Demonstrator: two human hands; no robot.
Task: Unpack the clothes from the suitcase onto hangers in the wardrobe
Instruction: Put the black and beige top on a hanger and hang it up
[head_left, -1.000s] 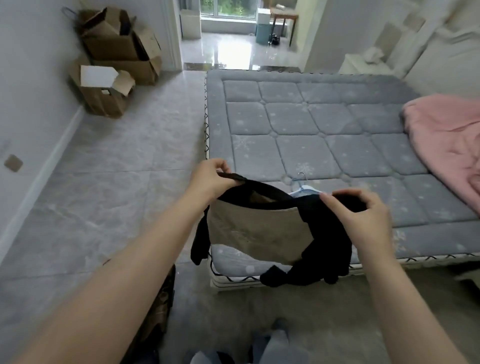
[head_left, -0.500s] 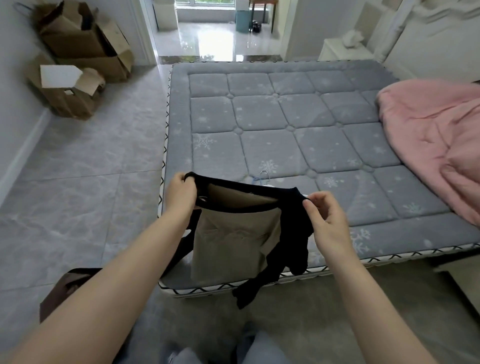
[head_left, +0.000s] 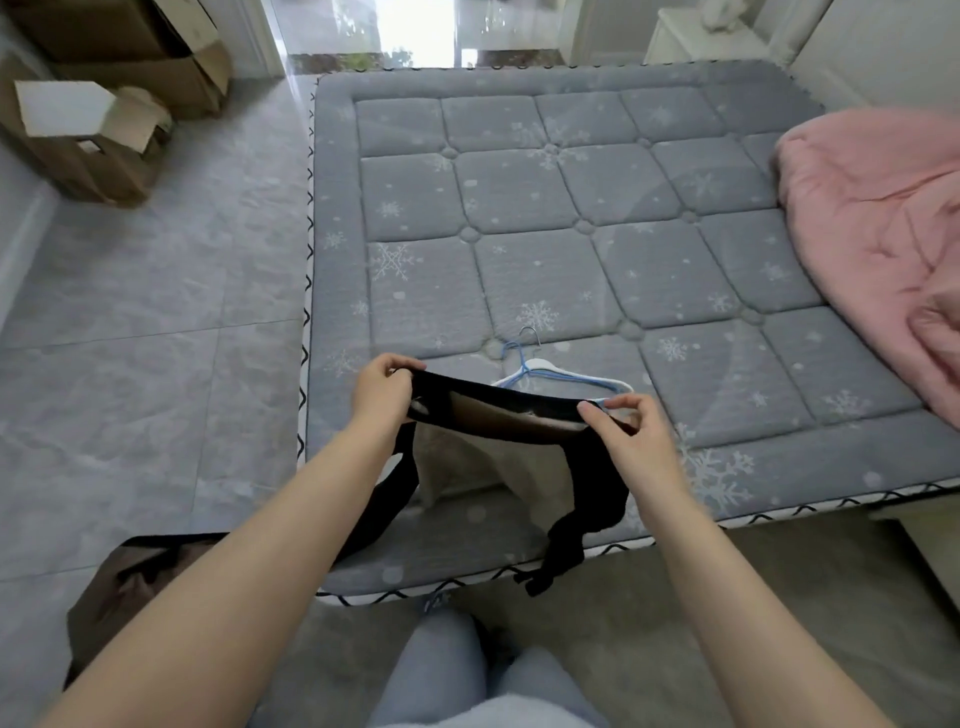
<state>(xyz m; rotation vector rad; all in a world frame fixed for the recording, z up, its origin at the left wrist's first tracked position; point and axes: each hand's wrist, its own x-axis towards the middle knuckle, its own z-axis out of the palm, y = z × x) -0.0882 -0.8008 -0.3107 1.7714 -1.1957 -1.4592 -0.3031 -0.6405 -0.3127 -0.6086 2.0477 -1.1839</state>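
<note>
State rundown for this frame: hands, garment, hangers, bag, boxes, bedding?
left hand: grips the garment's top edge at one end
right hand: pinches the other end
garment: black and beige, held stretched out, lower part hanging over the mattress edge
hangers: lying flat on the mattress, bare
brown bag: on the floor, looks open
cardboard boxes: flaps open
pink blanket: bunched on the mattress
</note>
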